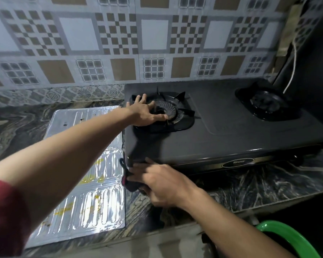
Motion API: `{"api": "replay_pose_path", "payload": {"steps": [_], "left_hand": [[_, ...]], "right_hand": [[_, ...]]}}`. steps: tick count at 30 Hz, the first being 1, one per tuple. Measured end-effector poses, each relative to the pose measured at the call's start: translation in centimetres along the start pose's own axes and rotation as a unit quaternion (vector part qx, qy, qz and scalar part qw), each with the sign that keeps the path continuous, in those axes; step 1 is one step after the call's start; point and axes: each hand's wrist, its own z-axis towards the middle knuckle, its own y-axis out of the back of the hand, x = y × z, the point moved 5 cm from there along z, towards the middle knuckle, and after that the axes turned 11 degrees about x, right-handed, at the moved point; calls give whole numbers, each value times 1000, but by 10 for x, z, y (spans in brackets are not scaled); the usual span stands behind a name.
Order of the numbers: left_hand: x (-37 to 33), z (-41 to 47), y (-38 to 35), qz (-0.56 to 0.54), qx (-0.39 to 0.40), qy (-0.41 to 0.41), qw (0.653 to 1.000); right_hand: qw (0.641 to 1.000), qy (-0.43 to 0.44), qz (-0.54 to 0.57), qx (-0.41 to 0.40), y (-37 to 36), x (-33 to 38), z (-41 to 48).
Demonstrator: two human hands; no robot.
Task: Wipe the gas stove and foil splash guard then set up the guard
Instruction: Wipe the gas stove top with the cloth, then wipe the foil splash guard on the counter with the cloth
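A black two-burner gas stove (222, 131) stands on the marbled counter against the tiled wall. My left hand (145, 112) lies spread on the left burner's pan support (177, 110), fingers straight. My right hand (162, 185) grips a dark cloth with a red edge (127, 180) and holds it against the stove's front left corner; the hand is motion-blurred. The foil splash guard (86, 183) lies flat on the counter left of the stove, with yellow stains on its ribbed panels. My left forearm crosses over the guard.
The right burner (267, 104) sits at the stove's far right, next to a dark wall with a white cable (293, 67). A green plastic rim (291, 237) shows below the marbled counter's (241, 187) front edge at bottom right.
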Motion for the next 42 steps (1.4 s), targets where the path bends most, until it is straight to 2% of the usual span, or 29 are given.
{"api": "replay_pose_path", "payload": {"steps": [2, 5, 7, 9, 11, 13, 15, 22, 24, 26, 28, 30, 33, 35, 37, 39, 42], "left_hand": [[-1, -11, 5, -49, -40, -27, 998], [-7, -43, 18, -96, -135, -95, 982], [-10, -69, 23, -147, -180, -131, 964], [-9, -92, 23, -260, -175, -140, 939], [-11, -116, 19, -370, -130, -150, 908], [-19, -138, 16, -420, -79, -160, 890], [-29, -159, 14, -449, -52, -172, 875], [-37, -202, 26, -503, -177, -145, 833], [-35, -212, 27, -538, -203, -143, 805], [-27, -223, 25, -553, -230, -114, 793], [-14, -231, 19, -550, -241, -72, 797], [0, -239, 15, -495, -269, -31, 826], [1, -256, 16, -284, -376, -3, 882], [-15, -266, 15, -186, -428, -18, 884], [-25, -269, 8, -220, -421, -47, 879], [-31, -272, 2, -264, -381, -55, 884], [-28, -279, 0, -255, -377, -44, 889]], "right_hand": [[997, -6, 81, -10, 4, -2, -18], [965, -51, 232, -109, 36, -15, -40], [938, -82, 282, -183, 62, -28, -48], [917, -93, 300, -246, 86, -41, -52], [893, -91, 347, -271, 106, -52, -52], [870, -85, 402, -273, 123, -61, -51], [863, -80, 419, -269, 137, -68, -49], [867, 0, 467, -177, 158, -56, -39], [887, 9, 445, -121, 154, -43, -40], [907, 0, 409, -102, 149, -33, -39], [892, -2, 432, -132, 146, -26, -33], [877, -7, 453, -161, 147, -23, -28], [864, -11, 474, -168, 153, -19, -17], [845, -16, 508, -165, 157, -14, -11], [836, -13, 527, -150, 162, -6, -6], [828, 16, 550, -104, 167, 6, -5], [816, 69, 572, -39, 172, 20, -6]]}}
